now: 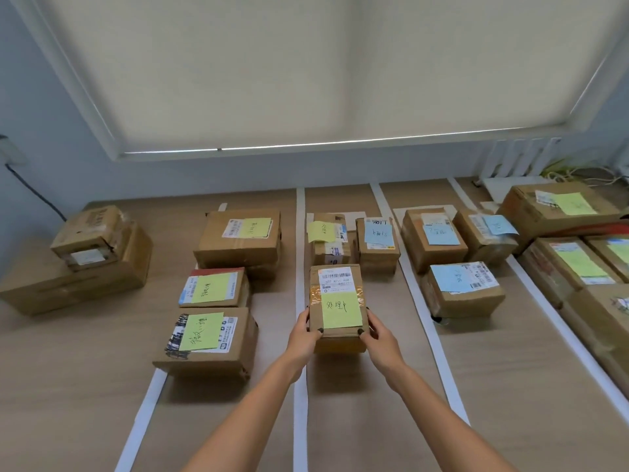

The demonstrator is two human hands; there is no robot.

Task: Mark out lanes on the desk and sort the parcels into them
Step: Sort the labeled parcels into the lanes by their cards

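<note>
Both hands (304, 332) masking parcel (337, 301) corners

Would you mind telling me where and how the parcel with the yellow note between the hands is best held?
By its two long side faces, near the close end, one of the hands on each side, coming from the near edge. The parcel is narrow and lies lengthwise away from the person, as the left hand and right hand show; neighbours crowd the far end.

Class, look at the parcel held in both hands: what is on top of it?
On the held parcel lie a yellow note with handwriting and a white barcode label. Left hand and right hand grip its near corners. The note covers the cardboard beneath it.
</note>
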